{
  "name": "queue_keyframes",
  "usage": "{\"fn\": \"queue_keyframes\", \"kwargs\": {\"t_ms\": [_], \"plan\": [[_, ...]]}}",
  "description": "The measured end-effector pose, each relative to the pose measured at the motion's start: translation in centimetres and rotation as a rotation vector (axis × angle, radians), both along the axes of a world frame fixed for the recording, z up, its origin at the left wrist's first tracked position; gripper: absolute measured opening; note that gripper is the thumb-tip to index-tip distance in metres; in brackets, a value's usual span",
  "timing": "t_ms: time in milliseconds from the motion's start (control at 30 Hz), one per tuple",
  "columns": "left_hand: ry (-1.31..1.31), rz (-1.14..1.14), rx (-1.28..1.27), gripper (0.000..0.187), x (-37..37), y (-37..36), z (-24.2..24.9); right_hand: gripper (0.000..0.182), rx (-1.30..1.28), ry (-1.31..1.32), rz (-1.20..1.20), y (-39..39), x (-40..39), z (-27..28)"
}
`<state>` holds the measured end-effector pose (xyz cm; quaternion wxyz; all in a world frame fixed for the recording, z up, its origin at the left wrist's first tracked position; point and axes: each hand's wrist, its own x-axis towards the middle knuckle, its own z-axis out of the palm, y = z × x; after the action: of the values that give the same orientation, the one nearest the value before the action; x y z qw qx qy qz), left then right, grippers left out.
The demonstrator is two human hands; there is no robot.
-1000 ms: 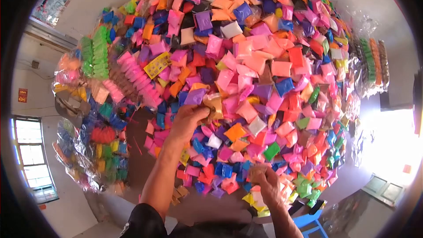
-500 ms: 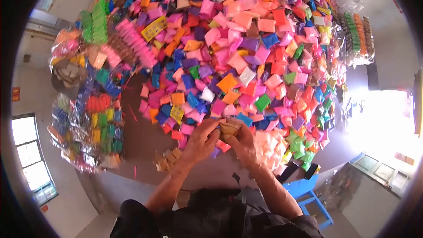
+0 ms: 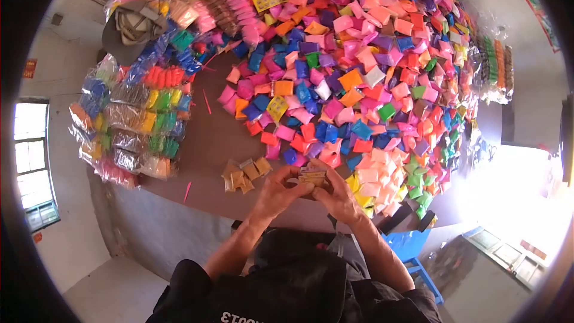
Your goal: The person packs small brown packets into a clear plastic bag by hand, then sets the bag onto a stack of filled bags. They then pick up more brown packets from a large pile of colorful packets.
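Observation:
My left hand (image 3: 280,191) and my right hand (image 3: 339,198) meet at the table's near edge. Between their closed fingers they grip a small stack of tan packets (image 3: 312,177); the fingers partly hide it. A little to the left, several similar tan packets (image 3: 245,174) lie in a loose group on the brown table (image 3: 209,137). Just right of my right hand is a heap of pale peach packets (image 3: 379,179), with green packets (image 3: 420,182) beside it.
A wide heap of small coloured packets (image 3: 341,78) covers much of the table. Clear bags of sorted packets (image 3: 143,125) line the left side. Two black objects (image 3: 396,219) lie at the right front edge, above a blue stool (image 3: 412,245). A pink strip (image 3: 188,192) lies near the front edge.
The camera view has turned, so the table's contents appear shifted right, with the left-side bags higher. Both hands still hold the tan packets, and the fingers have changed position slightly around them.

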<state>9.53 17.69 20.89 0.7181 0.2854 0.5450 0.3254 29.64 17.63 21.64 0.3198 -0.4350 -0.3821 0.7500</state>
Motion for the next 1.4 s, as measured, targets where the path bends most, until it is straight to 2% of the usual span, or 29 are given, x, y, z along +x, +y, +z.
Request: {"fn": "queue_keyframes", "kwargs": {"t_ms": [100,200,300,367,433,500,600,700,767,867,967,1067,1167,1267,1367,1400], "plan": [[0.056,0.041,0.033,0.034,-1.5,-1.8,0.7,0.068,0.011,-0.023,0.040,-1.3,-2.0,-0.4],[0.097,0.114,0.068,0.029,-3.9,-3.3,0.1,0.069,0.054,-0.014,-0.018,-3.2,-4.7,-1.6],[0.127,0.253,0.058,0.027,-8.7,-4.5,-3.9,0.065,0.096,-0.298,0.015,-5.9,-6.3,-3.3],[0.126,0.354,0.019,0.027,-13.1,-4.4,-6.3,0.057,0.048,-0.381,0.060,-7.4,-5.5,-4.2],[0.322,0.451,-0.128,0.028,-18.1,-4.7,-7.7,0.050,0.026,-0.473,0.046,-9.1,-4.1,-4.6],[0.378,0.513,-0.183,0.027,-22.0,-4.9,-10.9,0.042,0.025,-0.572,-0.016,-11.2,-2.5,-4.6],[0.430,0.474,-0.215,0.029,-24.6,-4.2,-12.7,0.032,0.083,-0.703,-0.108,-15.7,0.3,-6.6],[0.372,0.361,-0.142,0.031,-24.6,-2.8,-15.1,0.027,0.034,-0.886,-0.094,-19.2,2.0,-5.9],[0.318,0.279,-0.144,0.039,-24.0,-1.7,-14.5,0.026,0.079,-0.847,-0.202,-22.1,3.0,-8.2],[0.578,0.210,-0.134,0.050,-23.0,-1.5,-15.1,0.029,-0.027,-0.914,-0.161,-23.9,3.4,-6.7],[1.105,-0.145,0.180,0.057,-27.7,-3.0,-23.2,0.034,-0.106,-0.942,-0.227,-25.3,3.1,-5.8],[1.141,-0.164,0.324,0.053,-28.2,-4.3,-21.7,0.042,-0.200,-0.939,-0.279,-26.4,2.9,-4.3],[1.189,-0.090,0.362,0.045,-27.2,-6.6,-19.8,0.049,-0.315,-0.937,-0.288,-27.2,3.4,-4.4],[1.276,-0.235,0.289,0.039,-26.8,-8.4,-18.0,0.048,-0.320,-0.907,-0.310,-27.9,4.3,-6.0],[1.267,-0.103,0.525,0.031,-28.1,-11.4,-22.4,0.046,-0.271,-0.841,-0.321,-27.2,5.6,-6.7],[1.291,-0.161,0.522,0.028,-27.3,-11.6,-21.2,0.044,-0.233,-0.825,-0.335,-26.7,6.1,-6.9]]}}
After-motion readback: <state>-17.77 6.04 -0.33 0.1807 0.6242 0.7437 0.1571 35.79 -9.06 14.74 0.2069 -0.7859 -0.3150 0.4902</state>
